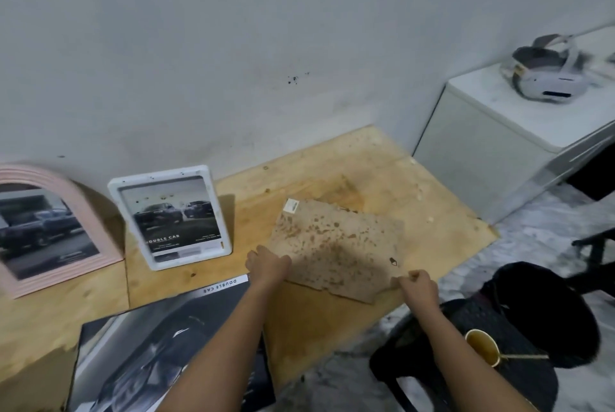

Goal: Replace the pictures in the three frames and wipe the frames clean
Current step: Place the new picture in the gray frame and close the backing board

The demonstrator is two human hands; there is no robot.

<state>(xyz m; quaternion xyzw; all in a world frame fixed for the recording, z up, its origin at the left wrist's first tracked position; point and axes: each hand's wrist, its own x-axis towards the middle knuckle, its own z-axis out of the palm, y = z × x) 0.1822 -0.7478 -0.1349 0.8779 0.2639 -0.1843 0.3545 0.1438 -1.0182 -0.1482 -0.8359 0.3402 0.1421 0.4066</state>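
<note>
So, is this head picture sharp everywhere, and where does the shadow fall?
Head view: the centre is fairly sharp, but the headset and the pink frame, both near the edges, are smeared. Head view: a soft dark shadow lies on the board, between the left hand and the right hand. Head view: the light is dim and even.

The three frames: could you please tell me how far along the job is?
Looks done: pink frame and white frame stand with car pictures in. In hand: left hand and right hand grip a stained brown board. Left: spots on the white frame need wiping; a car print lies loose.
</note>
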